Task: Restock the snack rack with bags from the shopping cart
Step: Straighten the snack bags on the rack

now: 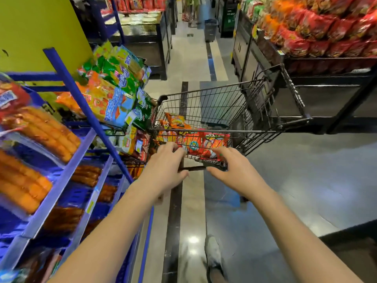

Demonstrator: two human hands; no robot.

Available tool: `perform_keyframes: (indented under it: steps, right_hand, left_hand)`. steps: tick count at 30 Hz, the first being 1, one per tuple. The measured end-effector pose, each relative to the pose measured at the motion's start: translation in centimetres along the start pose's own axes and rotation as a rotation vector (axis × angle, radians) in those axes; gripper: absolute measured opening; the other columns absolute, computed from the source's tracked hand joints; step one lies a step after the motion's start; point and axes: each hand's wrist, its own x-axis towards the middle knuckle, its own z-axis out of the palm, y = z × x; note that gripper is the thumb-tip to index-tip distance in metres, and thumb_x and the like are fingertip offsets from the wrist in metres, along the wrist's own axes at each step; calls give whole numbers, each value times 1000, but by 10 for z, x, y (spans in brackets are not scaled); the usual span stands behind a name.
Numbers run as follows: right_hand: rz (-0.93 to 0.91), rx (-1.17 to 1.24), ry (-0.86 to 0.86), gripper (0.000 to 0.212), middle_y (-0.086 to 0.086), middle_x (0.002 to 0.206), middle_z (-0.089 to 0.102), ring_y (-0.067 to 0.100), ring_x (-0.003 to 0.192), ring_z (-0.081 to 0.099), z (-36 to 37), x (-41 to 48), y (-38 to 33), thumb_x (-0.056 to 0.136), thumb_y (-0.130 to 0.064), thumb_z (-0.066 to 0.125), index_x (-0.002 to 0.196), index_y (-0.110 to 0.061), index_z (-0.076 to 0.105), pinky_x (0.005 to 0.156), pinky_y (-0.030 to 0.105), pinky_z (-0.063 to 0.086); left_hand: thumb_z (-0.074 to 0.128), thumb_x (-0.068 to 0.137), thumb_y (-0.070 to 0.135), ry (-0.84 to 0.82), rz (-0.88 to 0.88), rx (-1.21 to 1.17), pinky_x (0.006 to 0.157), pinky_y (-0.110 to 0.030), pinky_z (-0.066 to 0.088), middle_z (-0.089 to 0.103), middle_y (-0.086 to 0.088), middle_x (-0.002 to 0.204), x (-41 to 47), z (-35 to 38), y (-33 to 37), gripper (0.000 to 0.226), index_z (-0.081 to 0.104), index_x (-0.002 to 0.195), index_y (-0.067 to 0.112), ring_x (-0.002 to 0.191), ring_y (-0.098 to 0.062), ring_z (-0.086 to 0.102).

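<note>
A black wire shopping cart [214, 103] stands in the aisle ahead of me, with several red and orange snack bags [202, 141] lying in its near end. My left hand [163, 162] hovers over the cart's near edge with fingers curled down at a bag's left end. My right hand [232, 168] reaches in beside it, fingers spread over the bag's right end. Neither hand has a firm hold that I can see. The blue snack rack [67, 78] rises on my left, with green and orange bags [114, 82] piled on an upper shelf.
Packs of orange sausage sticks [40, 127] fill the rack's nearer shelves. A dark display stand with red bags [318, 31] lines the right side, close to the cart. A grey basket [211, 29] stands far down the aisle. My shoe [213, 256] is on the tiled floor.
</note>
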Motion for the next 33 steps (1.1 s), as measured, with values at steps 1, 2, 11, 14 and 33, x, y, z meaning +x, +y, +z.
perform_keyframes:
  steps: [1, 2, 11, 14, 33]
  right_hand:
    - [-12, 4, -4, 64, -2, 143, 52, 16, 134, 49, 0, 17, 6, 91, -44, 70, 148, -25, 47, 107, 34, 44]
    - [-25, 4, -11, 65, -1, 143, 52, 17, 134, 49, 0, 35, 13, 91, -44, 70, 149, -25, 47, 108, 35, 44]
    - [-107, 22, -88, 67, -6, 143, 53, 14, 135, 47, -14, 184, 71, 89, -54, 67, 148, -28, 46, 108, 40, 46]
    - [-126, 29, -98, 68, -4, 143, 53, 15, 134, 48, -16, 220, 81, 88, -54, 69, 147, -28, 48, 108, 37, 45]
    - [-68, 4, -248, 67, -2, 148, 48, 15, 136, 45, 33, 429, 87, 93, -49, 67, 151, -26, 42, 112, 38, 43]
  left_hand:
    - [69, 93, 50, -2, -11, 5, 109, -47, 46, 39, -6, 148, 14, 0, -1, 64, 46, 146, 23, 138, -29, 39]
    - [68, 93, 50, -5, -26, 10, 108, -46, 46, 39, -6, 148, 29, 0, -3, 64, 45, 146, 23, 138, -29, 38]
    - [66, 95, 51, -50, -138, 8, 111, -49, 45, 32, -7, 156, 157, -4, -10, 65, 44, 148, 22, 146, -30, 31]
    - [65, 95, 51, -66, -167, 8, 110, -50, 46, 33, -5, 153, 185, -5, -16, 66, 42, 151, 23, 145, -28, 31]
    - [64, 96, 51, -158, -190, -93, 114, -45, 40, 31, -9, 157, 370, 10, -130, 66, 42, 152, 22, 146, -30, 30]
